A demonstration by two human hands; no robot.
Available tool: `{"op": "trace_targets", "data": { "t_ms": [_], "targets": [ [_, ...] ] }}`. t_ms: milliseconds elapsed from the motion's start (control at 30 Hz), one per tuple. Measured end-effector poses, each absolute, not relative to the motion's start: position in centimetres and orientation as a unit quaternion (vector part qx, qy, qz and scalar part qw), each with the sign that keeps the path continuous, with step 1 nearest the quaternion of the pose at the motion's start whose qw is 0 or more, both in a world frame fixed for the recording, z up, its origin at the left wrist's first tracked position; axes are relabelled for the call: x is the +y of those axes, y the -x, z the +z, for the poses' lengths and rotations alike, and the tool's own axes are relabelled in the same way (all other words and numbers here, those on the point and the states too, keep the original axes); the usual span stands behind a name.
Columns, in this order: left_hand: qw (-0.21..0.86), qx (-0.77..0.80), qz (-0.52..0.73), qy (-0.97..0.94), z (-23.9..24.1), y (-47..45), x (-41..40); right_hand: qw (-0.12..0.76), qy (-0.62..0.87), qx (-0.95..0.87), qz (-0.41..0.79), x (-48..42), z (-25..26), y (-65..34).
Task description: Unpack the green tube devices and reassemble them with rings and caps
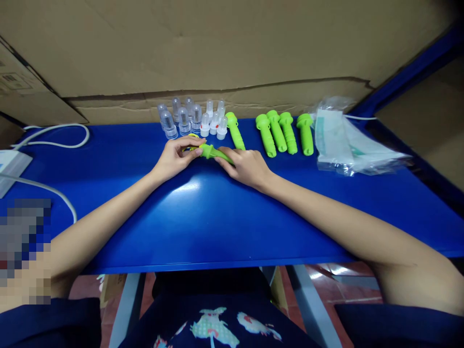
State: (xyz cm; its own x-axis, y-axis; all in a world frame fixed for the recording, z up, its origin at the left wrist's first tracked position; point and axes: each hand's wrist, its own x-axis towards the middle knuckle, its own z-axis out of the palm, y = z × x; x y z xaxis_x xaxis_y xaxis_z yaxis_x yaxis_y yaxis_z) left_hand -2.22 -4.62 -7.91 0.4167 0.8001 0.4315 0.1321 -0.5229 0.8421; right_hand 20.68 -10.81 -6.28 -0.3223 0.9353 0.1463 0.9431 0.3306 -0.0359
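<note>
A lime-green plastic handle (pixel 207 151), shaped like a small torch body, lies crosswise between my hands just above the table. My right hand (pixel 247 166) is closed around its narrow right part. At its wider left end, the thumb and fingers of my left hand (pixel 177 155) pinch a yellow ring-like piece (pixel 195 137), partly hidden by the fingers. Just behind my hands lies another green handle (pixel 235 131). Several clear plastic domed caps (pixel 184 121) stand upright beyond my left hand. Beside them are several smaller clear bulbs with white bases (pixel 213 123), some bearing a red dot.
Several more green handles (pixel 284 133) lie in a row to the right, beside clear plastic bags (pixel 335 137) with pale contents. A white power strip (pixel 14 166) and cables (pixel 58 126) occupy the left. Cardboard (pixel 217 48) walls the back of the blue table (pixel 217 222).
</note>
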Motion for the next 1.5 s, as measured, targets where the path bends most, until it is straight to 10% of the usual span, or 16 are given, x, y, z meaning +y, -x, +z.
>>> {"op": "trace_targets", "data": {
  "t_ms": [533, 1067, 1500],
  "targets": [
    [0.306, 0.317, 0.429, -0.789, -8.2, 1.5, -5.2, 0.098, 0.584, -0.805, -0.023, -10.9, -6.3, -20.1],
    [0.167, 0.355, 0.585, -0.710, -7.4, 1.6, -4.4, 0.351, 0.396, -0.840, 0.125, -9.8, -9.4, -20.5],
    [0.320, 0.318, 0.562, -0.694, -8.1, 0.0, -5.7, 0.417, 0.398, -0.739, 0.348, -10.3, -10.1, -19.1]
  ]
}}
